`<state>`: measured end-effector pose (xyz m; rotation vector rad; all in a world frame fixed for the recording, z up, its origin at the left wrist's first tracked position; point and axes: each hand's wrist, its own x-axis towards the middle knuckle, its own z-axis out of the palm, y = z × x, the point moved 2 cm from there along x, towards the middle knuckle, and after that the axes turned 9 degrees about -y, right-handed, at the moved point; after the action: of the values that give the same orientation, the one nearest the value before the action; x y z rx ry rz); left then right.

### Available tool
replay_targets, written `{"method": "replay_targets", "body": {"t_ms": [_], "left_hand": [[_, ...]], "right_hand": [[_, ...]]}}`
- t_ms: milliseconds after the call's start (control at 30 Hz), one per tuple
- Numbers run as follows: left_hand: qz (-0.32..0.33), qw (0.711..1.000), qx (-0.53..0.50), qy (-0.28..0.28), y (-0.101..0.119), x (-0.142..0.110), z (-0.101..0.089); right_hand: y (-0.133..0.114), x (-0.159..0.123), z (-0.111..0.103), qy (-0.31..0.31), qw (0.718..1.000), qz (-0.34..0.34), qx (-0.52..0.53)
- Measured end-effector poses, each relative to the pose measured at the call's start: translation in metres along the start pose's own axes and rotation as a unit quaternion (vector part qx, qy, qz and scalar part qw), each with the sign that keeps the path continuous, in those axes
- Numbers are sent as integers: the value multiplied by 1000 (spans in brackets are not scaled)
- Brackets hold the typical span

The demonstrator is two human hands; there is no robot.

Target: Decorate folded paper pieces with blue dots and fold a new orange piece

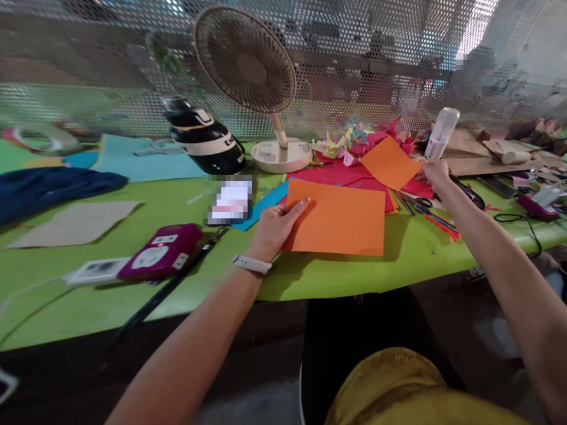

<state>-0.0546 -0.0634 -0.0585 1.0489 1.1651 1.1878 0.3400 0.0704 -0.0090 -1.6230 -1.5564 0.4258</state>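
My left hand (277, 227) grips the left edge of an orange paper sheet (339, 218), thumb on top, above the front of the green table. Farther off to the right, my right hand (434, 172) pinches the corner of a smaller orange paper piece (390, 163). That piece is over a pile of red paper (341, 173). Just behind the right hand is a clear plastic bottle (443, 133); whether the fingers touch it I cannot tell. Scissors (423, 203) and an orange-and-black cutter (443, 224) lie below the right wrist.
A fan (248, 69) and a black-and-white flask (206, 139) stand at the back against a perforated metal screen (354, 59). A phone (230, 200), a purple power strip (162, 251) with cables and dark blue cloth (53, 189) lie left. Brown paper (469, 150) lies right.
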Motion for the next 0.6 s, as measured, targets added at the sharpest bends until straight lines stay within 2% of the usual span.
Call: {"method": "replay_targets", "body": {"t_ms": [100,133,167,200,267,300,367,500,600], "left_hand": [[-20,1000,-13,-3,-2,2,0],[-27,999,-16,-5,-2,2,0],[-33,999,-19,-8,-1,2,1],[-37,999,-22,-13,-1,2,2],[-43,998,-26,-23,-1,0,5],[-46,998,-27,-28,0,-2,7],[-58,997,-19,-42,0,-4,11],[-81,995,-7,-64,6,0,13],[-71,995,-35,-55,16,13,2]], "right_hand": [[-4,-21,-10,47,994,-3,-101],[-10,-33,-11,44,986,-45,-155],[-16,-47,-10,13,976,-112,-188],[-23,-64,-7,-21,959,-193,-208],[-38,-100,2,-85,902,-355,-231],[-45,-117,7,-113,870,-416,-239],[-56,-143,18,-153,820,-493,-247],[-69,-159,34,-202,776,-536,-263],[-67,-152,40,-203,779,-536,-255]]}}
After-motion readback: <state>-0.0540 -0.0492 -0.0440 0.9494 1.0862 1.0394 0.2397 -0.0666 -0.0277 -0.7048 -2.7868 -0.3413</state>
